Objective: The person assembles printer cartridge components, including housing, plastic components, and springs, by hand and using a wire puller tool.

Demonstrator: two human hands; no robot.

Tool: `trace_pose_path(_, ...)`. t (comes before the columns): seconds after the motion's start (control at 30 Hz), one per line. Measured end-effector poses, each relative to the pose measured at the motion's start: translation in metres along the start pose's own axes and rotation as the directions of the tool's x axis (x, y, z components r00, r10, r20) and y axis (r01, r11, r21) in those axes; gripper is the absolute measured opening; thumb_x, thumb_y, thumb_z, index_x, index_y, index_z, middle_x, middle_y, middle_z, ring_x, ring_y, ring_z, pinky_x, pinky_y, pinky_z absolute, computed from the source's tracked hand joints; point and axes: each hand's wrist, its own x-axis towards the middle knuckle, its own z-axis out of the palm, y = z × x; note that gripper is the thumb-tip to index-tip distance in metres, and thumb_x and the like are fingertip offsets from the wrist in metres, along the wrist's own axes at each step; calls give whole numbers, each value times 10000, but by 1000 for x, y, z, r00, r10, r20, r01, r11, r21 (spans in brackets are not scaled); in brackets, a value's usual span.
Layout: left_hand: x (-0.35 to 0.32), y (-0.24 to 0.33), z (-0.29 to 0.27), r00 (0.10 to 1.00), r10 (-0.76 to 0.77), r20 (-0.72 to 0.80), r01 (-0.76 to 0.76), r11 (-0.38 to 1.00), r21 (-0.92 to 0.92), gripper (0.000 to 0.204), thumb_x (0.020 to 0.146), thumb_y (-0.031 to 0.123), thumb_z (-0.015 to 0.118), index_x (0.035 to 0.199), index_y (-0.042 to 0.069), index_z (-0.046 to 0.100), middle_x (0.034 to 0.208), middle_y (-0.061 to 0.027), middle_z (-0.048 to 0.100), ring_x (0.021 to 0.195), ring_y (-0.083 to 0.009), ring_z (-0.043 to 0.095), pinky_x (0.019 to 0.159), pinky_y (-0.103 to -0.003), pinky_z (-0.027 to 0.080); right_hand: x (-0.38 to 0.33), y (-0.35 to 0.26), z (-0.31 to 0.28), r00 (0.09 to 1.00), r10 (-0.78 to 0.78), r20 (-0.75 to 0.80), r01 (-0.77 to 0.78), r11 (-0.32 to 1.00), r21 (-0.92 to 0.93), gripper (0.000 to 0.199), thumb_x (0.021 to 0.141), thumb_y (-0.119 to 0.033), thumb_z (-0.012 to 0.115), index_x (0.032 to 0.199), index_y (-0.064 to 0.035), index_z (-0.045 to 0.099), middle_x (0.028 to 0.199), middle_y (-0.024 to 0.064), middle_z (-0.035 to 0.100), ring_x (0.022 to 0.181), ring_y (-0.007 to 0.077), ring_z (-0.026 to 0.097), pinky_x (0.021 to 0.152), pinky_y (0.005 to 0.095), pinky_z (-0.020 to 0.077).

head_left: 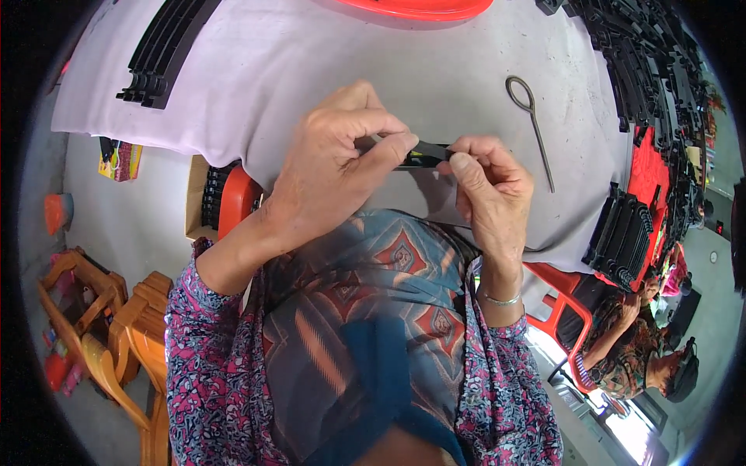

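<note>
Between my two hands, just over the near edge of the cloth-covered table (311,46), is a small black plastic piece (423,155). My left hand (342,144) pinches its left end between thumb and forefinger. At the other end, my right hand (489,175) grips it with thumb and curled fingers. My fingers hide much of the piece, so its full shape cannot be made out. Beyond my right hand lies a metal rod with a looped end (536,132), flat on the cloth.
Long black plastic strips (167,54) lie at the far left, and a red basin (423,8) at the far edge. A stack of black parts (622,237) stands at right, beside a heap of black parts (645,70). Another person (629,342) sits at right; wooden chairs (101,334) stand left.
</note>
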Motion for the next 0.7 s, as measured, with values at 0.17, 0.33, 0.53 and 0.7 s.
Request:
trace_pose_path(0.17, 1, -3, 2, 998, 59, 11, -59, 998, 10, 104, 886, 55, 648, 884, -37, 696, 781, -24, 526, 695, -86, 487, 591, -237, 382, 0, -1, -1, 1000, 19, 6, -19, 998, -60, 85, 906, -76, 683, 921, 4, 659, 740, -3, 634, 625, 16, 506, 522, 171, 371)
trace_pose_path(0.33, 1, -1, -2, 997, 29, 66, -28, 999, -24, 142, 911, 93, 633, 894, -35, 692, 801, -22, 514, 729, -89, 476, 635, -238, 384, 0, -4, -1, 999, 47, -6, -47, 999, -12, 78, 918, -89, 664, 899, -14, 657, 716, 2, 627, 555, 14, 479, 471, 170, 347)
trace_pose_path(0.53, 5, 2, -6, 978, -77, 191, 118, 970, -211, 175, 933, 122, 613, 906, -31, 695, 803, -2, 490, 759, -83, 456, 676, -232, 374, 1, -4, -4, 993, 122, -4, -121, 986, 117, 95, 926, -122, 657, 881, -38, 652, 677, -2, 608, 476, 9, 420, 415, 172, 295)
trace_pose_path(0.7, 4, -1, -7, 979, -61, 195, 101, 974, -203, 177, 937, 128, 610, 920, -26, 695, 813, 1, 496, 764, -82, 459, 680, -231, 373, -1, -3, -3, 991, 137, 5, -136, 975, 174, 96, 928, -127, 656, 876, -47, 647, 659, -10, 593, 465, 3, 402, 406, 171, 275)
